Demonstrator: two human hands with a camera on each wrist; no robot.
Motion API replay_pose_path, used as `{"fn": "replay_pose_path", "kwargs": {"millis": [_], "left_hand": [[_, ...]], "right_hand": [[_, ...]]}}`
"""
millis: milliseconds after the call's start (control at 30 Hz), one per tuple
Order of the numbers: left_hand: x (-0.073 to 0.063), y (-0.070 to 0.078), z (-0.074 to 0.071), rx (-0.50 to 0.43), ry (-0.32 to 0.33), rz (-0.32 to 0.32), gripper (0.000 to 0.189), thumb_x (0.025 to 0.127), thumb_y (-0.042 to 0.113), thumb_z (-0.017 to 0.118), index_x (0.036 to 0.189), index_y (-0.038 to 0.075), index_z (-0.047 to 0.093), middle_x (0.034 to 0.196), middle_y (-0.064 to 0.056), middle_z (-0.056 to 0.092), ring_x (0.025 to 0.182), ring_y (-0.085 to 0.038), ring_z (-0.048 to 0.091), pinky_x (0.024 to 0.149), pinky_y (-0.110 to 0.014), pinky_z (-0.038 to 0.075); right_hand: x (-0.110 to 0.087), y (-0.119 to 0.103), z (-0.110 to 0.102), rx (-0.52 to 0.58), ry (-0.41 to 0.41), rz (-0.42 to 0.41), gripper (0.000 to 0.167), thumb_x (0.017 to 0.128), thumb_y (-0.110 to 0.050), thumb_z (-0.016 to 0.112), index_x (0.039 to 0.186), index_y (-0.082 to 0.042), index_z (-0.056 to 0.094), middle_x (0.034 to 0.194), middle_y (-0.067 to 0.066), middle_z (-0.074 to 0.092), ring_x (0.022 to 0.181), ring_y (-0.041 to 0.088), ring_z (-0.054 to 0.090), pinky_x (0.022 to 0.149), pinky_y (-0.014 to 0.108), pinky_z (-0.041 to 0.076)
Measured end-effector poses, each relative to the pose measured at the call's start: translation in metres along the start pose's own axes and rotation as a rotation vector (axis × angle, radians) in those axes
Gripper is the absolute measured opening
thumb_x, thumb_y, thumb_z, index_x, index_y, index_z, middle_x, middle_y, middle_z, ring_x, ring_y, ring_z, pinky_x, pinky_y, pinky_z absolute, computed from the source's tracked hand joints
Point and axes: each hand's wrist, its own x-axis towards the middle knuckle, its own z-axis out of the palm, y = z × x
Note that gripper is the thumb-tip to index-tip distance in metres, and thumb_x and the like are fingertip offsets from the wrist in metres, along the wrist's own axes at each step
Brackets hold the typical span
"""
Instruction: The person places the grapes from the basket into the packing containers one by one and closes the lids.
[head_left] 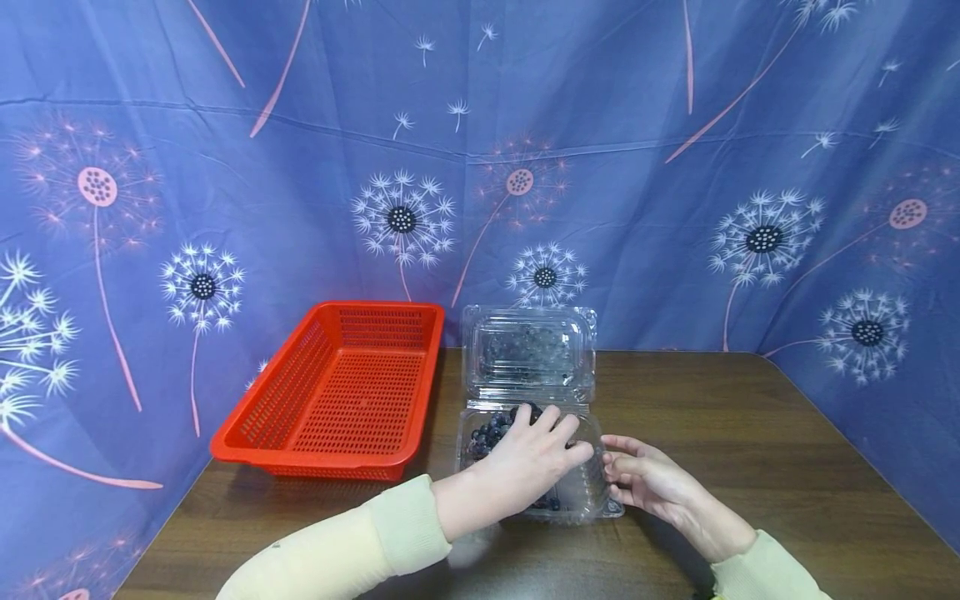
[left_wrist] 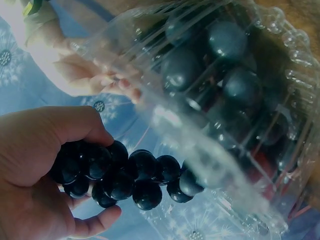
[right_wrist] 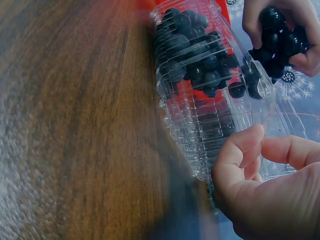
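Note:
A clear plastic clamshell container sits on the table, lid raised at the back, with dark grapes inside, mostly on its left side. My left hand reaches in from above; in the left wrist view its thumb and fingers grip a bunch of grapes. That bunch stretches toward the container wall, and part of it is hidden by the palm. At the container's right side, my right hand pinches the rim between thumb and forefinger.
A red plastic basket with slotted sides stands left of the container. The brown wooden table extends to the right. A blue cloth with dandelion prints hangs behind and along both sides.

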Motion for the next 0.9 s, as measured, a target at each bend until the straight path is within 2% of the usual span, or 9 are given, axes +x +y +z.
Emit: {"fn": "replay_pose_path", "kwargs": {"millis": [200, 500, 900], "left_hand": [[0.002, 0.005, 0.006, -0.017, -0.07, 0.026, 0.027, 0.082, 0.029, 0.066, 0.105, 0.03, 0.052, 0.115, 0.005, 0.049, 0.1, -0.016, 0.047, 0.075, -0.035, 0.042], [0.006, 0.011, 0.017, 0.011, -0.094, 0.051, 0.028, 0.083, 0.028, 0.063, 0.108, 0.032, 0.052, 0.115, 0.006, 0.05, 0.102, -0.016, 0.047, 0.072, -0.034, 0.041], [0.008, 0.015, 0.03, -0.017, -0.157, 0.057, 0.03, 0.083, 0.028, 0.065, 0.11, 0.031, 0.053, 0.117, 0.005, 0.051, 0.106, -0.017, 0.047, 0.079, -0.037, 0.043]], "right_hand": [[0.0, 0.0, 0.0, -0.007, 0.003, 0.002, 0.049, 0.085, 0.003, 0.048, 0.129, -0.004, 0.028, 0.092, -0.004, 0.052, 0.078, 0.006, 0.054, 0.069, 0.022, 0.049], [0.001, 0.0, -0.001, -0.002, -0.001, 0.007, 0.053, 0.085, 0.004, 0.047, 0.132, -0.002, 0.024, 0.092, -0.004, 0.051, 0.078, 0.006, 0.054, 0.07, 0.022, 0.049], [0.002, 0.0, 0.0, -0.001, -0.007, 0.011, 0.053, 0.086, 0.003, 0.047, 0.133, -0.002, 0.023, 0.092, -0.004, 0.051, 0.078, 0.006, 0.054, 0.07, 0.023, 0.048]]}}
